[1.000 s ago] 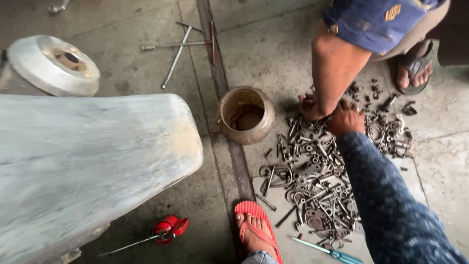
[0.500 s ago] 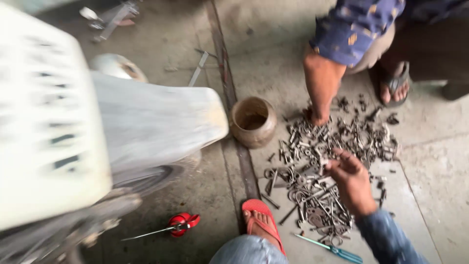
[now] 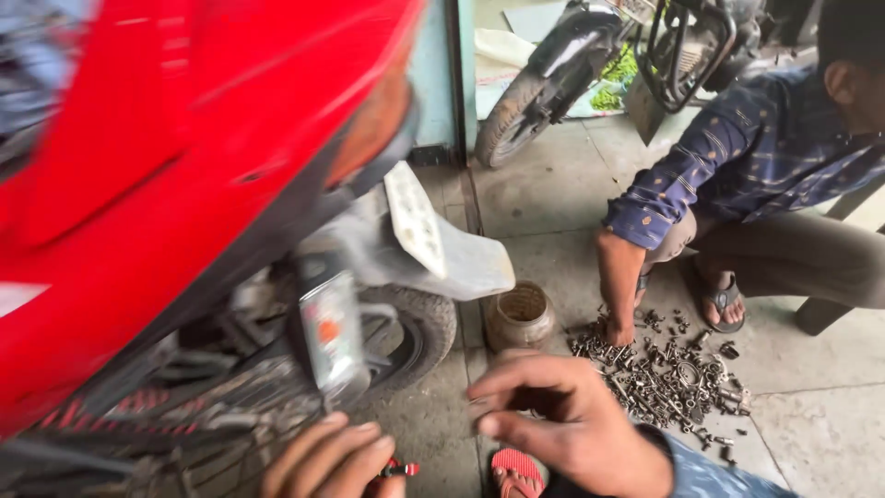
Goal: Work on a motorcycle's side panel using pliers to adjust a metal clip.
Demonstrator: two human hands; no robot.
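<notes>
Down low beside a red scooter body [image 3: 184, 138], your right hand [image 3: 562, 420] hovers palm-down above the grey concrete floor [image 3: 544, 194], wrist bent, blue patterned sleeve [image 3: 710, 475] trailing to the lower right. Your fingers [image 3: 516, 369] curl inward with the thumb tucked beneath them, half closed; whether a small part sits pinched between them cannot be told. Your left hand [image 3: 332, 461] rests at the bottom edge, fingers loosely bent and relaxed, gripping nothing, just beside a small red-handled tool [image 3: 398, 469] lying on the floor. A red sandal [image 3: 516, 472] shows below your right hand.

Just beyond your right fingertips spreads a scattered heap of dull metal bolts, nuts and washers [image 3: 668, 378], well to the right of the scooter's black rear tyre [image 3: 415, 337]. A round rusty brown tin [image 3: 521, 316] stands between the tyre and the heap. Across from you, a crouching person in a dark blue dotted shirt presses one hand [image 3: 616, 330] down into the heap's far left edge, arm straight. A parked black motorcycle [image 3: 608, 65] stands behind.
</notes>
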